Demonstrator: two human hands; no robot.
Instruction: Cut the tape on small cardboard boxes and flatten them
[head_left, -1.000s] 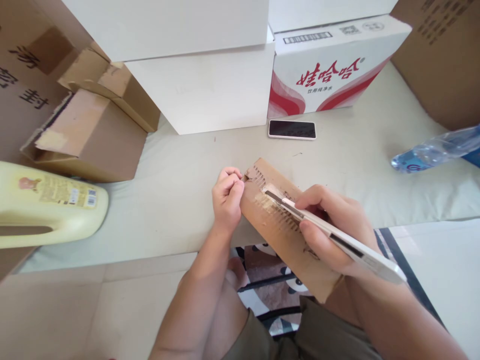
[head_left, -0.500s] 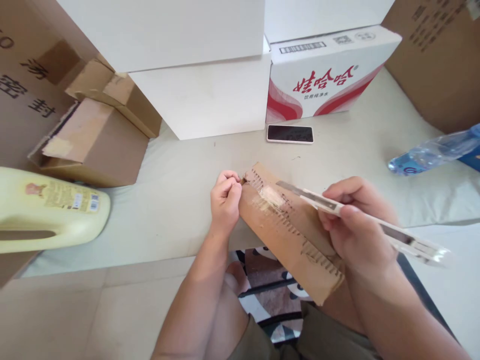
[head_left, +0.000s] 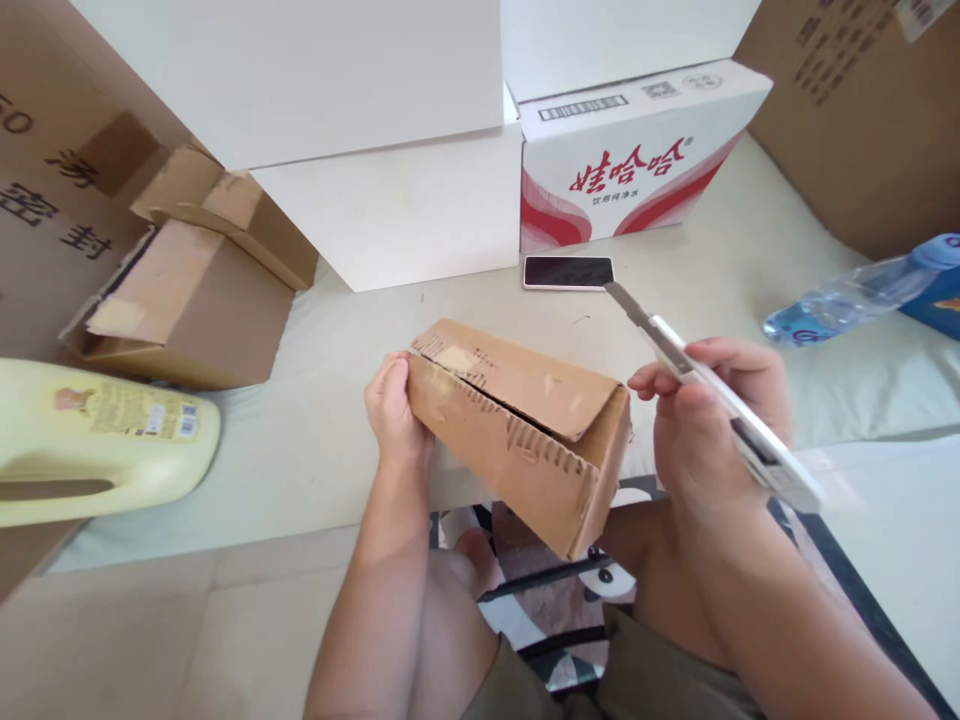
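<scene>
My left hand grips the far left end of a small brown cardboard box, its fingers closed around the edge. The box slants down toward me on the right, with torn, ridged cardboard along its top seam. A dark gap runs along that seam, and a flap stands slightly raised at the near right end. My right hand is closed on a white utility knife with its blade extended. The blade points up and left, apart from the box, above the surface near the phone.
A phone lies before a white-and-red carton and a large white box. Left are opened brown boxes and a pale yellow jug. A plastic water bottle lies at right on the pale covered surface.
The knife blade has lifted off the box, up and to the right. My left hand has moved left with the box, which is turned so its seam gap and right end show.
</scene>
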